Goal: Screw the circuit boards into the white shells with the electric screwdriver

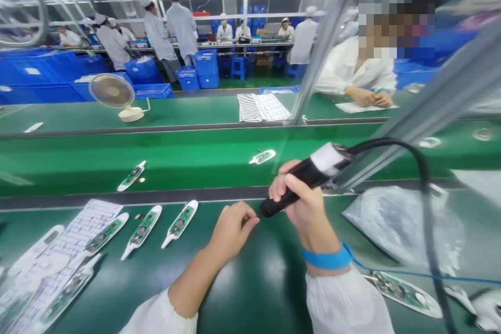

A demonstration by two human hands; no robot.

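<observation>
My right hand (303,203) is wrapped round a black cylindrical corded tool (303,175) with a white label. Its narrower dark end points down and left, towards my left hand; a thick black cable leaves the upper end. My left hand (233,229) is just above the green bench with its fingers curled and thumb pressed to them. Whatever lies in that pinch, if anything, is hidden. Left of it lie several white device shells with green circuit boards, the closest being one shell (180,223). A blue strap (327,258) circles my right wrist.
A printed sheet (94,219) lies under some shells at left. A clear plastic bag (403,224) and another shell (407,292) are at right. Ahead, a bright green belt (203,159) carries two shells. A metal post slants on the right; beyond it a co-worker sits with hands (368,98) on paper.
</observation>
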